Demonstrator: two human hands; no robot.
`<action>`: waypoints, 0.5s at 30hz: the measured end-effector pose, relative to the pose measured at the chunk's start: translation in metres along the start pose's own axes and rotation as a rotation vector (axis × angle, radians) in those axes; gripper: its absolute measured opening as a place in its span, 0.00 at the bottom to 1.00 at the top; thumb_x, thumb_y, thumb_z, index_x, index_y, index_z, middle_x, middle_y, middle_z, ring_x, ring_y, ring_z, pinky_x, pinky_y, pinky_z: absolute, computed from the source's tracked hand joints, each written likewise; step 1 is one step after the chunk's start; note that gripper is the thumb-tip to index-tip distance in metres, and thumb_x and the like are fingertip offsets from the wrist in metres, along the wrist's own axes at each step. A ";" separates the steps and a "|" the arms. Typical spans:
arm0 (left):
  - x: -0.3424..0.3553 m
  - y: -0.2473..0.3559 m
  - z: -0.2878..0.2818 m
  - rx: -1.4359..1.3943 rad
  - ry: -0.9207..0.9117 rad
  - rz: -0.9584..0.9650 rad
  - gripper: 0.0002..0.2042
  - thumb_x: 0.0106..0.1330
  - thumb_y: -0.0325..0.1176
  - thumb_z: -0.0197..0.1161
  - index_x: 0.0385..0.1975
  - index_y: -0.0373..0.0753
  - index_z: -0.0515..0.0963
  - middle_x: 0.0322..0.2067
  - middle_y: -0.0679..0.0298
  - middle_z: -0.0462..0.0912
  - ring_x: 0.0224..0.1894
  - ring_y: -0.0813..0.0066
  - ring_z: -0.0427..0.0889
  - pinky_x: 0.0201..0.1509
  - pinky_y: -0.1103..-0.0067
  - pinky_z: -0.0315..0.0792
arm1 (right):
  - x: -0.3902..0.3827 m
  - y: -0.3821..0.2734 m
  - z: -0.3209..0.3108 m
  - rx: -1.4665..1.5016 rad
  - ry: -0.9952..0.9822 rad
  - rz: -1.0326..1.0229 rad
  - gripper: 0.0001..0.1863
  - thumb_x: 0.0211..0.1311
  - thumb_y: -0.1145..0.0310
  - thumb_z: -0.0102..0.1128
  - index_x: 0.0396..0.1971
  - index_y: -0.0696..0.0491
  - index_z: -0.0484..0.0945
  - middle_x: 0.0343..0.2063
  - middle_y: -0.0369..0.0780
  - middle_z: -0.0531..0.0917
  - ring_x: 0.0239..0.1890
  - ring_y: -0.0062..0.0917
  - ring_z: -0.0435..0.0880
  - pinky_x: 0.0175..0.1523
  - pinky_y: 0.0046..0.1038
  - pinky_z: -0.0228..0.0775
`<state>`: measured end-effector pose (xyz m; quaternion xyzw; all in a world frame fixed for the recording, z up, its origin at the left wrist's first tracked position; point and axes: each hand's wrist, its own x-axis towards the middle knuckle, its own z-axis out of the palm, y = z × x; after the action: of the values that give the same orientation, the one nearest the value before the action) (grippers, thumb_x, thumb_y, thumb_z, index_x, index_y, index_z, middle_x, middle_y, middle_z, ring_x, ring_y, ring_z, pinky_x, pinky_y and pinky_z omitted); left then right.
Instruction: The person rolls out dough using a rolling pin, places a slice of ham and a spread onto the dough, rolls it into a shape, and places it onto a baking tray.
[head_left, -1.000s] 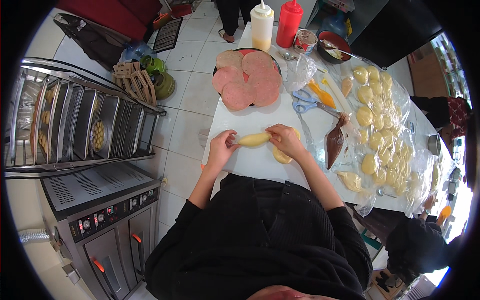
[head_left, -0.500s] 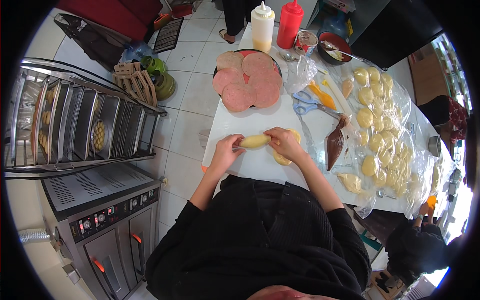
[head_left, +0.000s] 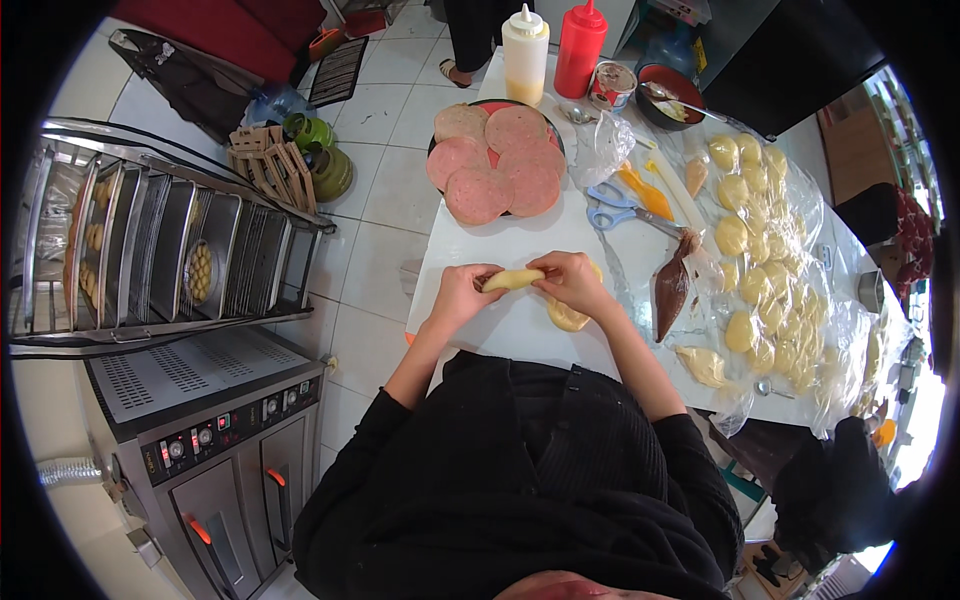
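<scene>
Between my hands is a pale yellow piece of dough [head_left: 513,280], long and tapered, held by its two ends over the white table [head_left: 470,325]. My left hand [head_left: 467,290] pinches the left end and my right hand [head_left: 570,280] the right end. Beside and partly under my right hand lie further dough pieces [head_left: 568,314], partly hidden by it. Beyond my hands a dark plate holds several round pink slices of meat [head_left: 497,165]. Blue-handled scissors [head_left: 615,205] and a piping bag of brown filling [head_left: 672,287] lie to the right.
Many dough balls [head_left: 757,290] sit under clear plastic on the right. A white squeeze bottle [head_left: 525,55], a red squeeze bottle [head_left: 580,50], a can [head_left: 611,86] and a bowl [head_left: 670,95] stand at the back. To my left are a tray rack [head_left: 165,240] and an oven [head_left: 215,430].
My hands have tilted and closed more on the dough, which now looks slightly curved and raised. At the far right, another person has shifted position.
</scene>
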<state>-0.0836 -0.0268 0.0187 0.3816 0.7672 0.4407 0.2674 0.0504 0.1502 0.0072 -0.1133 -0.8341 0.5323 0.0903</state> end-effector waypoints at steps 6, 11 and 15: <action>0.010 0.008 -0.023 -0.464 -0.300 -0.437 0.14 0.60 0.39 0.65 0.40 0.37 0.74 0.20 0.61 0.82 0.19 0.83 0.77 0.23 0.86 0.69 | 0.005 -0.024 -0.019 0.190 -0.097 0.269 0.12 0.53 0.71 0.62 0.38 0.57 0.80 0.21 0.38 0.83 0.27 0.17 0.82 0.32 0.22 0.73; 0.017 0.009 -0.005 -0.103 -0.196 -0.507 0.13 0.63 0.42 0.61 0.35 0.39 0.71 0.16 0.61 0.80 0.16 0.79 0.75 0.21 0.83 0.69 | 0.010 -0.018 0.003 -0.319 0.021 0.257 0.12 0.55 0.63 0.61 0.32 0.57 0.79 0.19 0.44 0.82 0.24 0.33 0.82 0.32 0.32 0.73; 0.011 0.004 -0.002 0.588 0.049 -0.257 0.14 0.56 0.42 0.68 0.32 0.39 0.75 0.19 0.62 0.81 0.20 0.66 0.77 0.29 0.74 0.73 | 0.008 -0.020 -0.001 -0.370 -0.035 0.333 0.14 0.53 0.59 0.62 0.31 0.56 0.78 0.22 0.45 0.82 0.27 0.39 0.81 0.36 0.37 0.73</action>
<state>-0.0900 -0.0174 0.0219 0.3318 0.9098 0.1719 0.1808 0.0406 0.1452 0.0261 -0.2544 -0.8886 0.3799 -0.0352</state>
